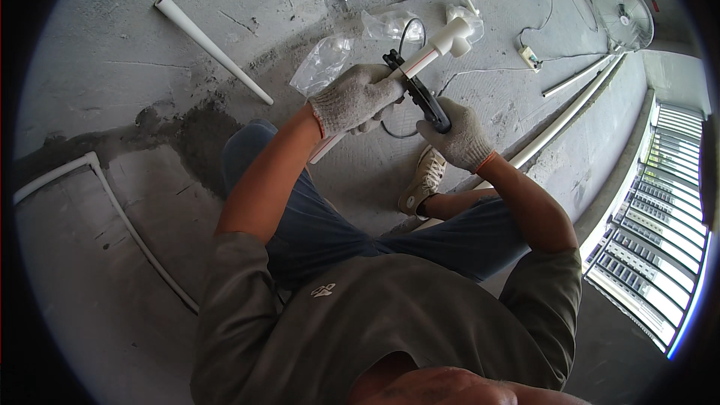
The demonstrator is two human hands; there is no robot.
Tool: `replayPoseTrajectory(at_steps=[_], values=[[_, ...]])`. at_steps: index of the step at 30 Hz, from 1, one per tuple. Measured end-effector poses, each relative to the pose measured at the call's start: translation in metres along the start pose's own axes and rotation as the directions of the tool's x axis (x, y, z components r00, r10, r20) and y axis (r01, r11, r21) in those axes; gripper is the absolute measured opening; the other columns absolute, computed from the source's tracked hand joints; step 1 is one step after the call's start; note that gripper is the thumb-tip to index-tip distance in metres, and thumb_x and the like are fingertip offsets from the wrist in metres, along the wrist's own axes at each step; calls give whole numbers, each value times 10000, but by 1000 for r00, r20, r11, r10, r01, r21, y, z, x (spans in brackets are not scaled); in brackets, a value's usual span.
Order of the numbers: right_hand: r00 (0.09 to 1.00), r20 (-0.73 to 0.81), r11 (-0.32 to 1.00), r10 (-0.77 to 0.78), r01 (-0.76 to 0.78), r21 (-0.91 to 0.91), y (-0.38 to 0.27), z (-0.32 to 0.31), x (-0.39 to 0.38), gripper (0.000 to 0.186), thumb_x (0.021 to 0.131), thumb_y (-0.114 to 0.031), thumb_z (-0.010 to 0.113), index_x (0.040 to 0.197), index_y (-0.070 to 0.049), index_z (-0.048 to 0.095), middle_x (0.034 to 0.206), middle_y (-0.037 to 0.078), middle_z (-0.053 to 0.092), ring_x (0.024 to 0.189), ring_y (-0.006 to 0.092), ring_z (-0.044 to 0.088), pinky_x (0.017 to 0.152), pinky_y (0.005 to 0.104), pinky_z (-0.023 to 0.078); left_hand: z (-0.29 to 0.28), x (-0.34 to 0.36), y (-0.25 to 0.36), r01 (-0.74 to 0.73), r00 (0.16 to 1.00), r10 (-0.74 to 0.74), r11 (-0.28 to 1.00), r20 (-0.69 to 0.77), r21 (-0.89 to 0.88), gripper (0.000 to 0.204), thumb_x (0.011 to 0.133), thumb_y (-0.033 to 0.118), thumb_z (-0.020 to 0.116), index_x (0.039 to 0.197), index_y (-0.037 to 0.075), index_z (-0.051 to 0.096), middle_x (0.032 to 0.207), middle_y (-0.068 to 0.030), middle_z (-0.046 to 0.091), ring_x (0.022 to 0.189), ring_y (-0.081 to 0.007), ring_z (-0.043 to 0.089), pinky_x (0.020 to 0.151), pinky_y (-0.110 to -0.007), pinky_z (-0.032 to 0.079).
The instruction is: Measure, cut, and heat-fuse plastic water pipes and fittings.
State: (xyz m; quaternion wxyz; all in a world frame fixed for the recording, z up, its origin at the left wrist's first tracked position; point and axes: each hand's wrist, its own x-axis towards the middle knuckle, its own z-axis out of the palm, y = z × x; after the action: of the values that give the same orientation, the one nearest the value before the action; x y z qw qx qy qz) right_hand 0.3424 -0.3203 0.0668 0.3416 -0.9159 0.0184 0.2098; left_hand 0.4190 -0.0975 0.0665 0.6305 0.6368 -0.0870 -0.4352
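Note:
My left hand [354, 97], in a pale knitted work glove, is closed around a white plastic pipe [421, 61] with a red stripe. A white tee fitting [454, 36] sits on the pipe's far end, and the near end slants down below my left wrist. Gripped in my gloved right hand [460, 137] are the handles of a black pipe cutter [426, 103]. Its head lies across the pipe just beyond my left fingers; whether the blade bites into the pipe I cannot tell.
Clear plastic bags with fittings [391, 25] lie beyond my hands. Loose white pipe [217, 52] rests at the left, and a longer pipe [555, 124] at the right. A power strip [529, 58], cords and a fan [623, 16] stand at the far right, near a barred window [645, 217].

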Motion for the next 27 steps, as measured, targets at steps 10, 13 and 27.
replayPoseTrajectory(at_steps=[10,13,27], values=[[989,-117,993,-95,85,-84,-8,-7,9,289,815,-261,691,928,-4,623,727,193,646,692,353,671,635,422,516,-11,-2,2,-121,991,125,988,-41,100,433,910,396,622,1140,33,568,731,-11,560,517,-50,539,396,-195,435],[991,-108,994,-75,65,-93,-13,-11,5,264,810,-256,674,921,-22,628,739,193,649,707,365,664,653,431,514,-9,0,14,-248,967,244,967,-72,-62,694,842,506,685,1245,-23,486,868,-78,609,591,-97,605,464,-230,515],[974,123,975,-191,203,-91,13,-6,26,751,736,-440,690,1332,-35,477,1101,186,609,1051,334,593,898,411,472,-5,-1,-3,-221,965,203,971,-168,-94,440,904,286,624,1242,46,475,684,-25,559,471,-76,508,364,-205,383]])
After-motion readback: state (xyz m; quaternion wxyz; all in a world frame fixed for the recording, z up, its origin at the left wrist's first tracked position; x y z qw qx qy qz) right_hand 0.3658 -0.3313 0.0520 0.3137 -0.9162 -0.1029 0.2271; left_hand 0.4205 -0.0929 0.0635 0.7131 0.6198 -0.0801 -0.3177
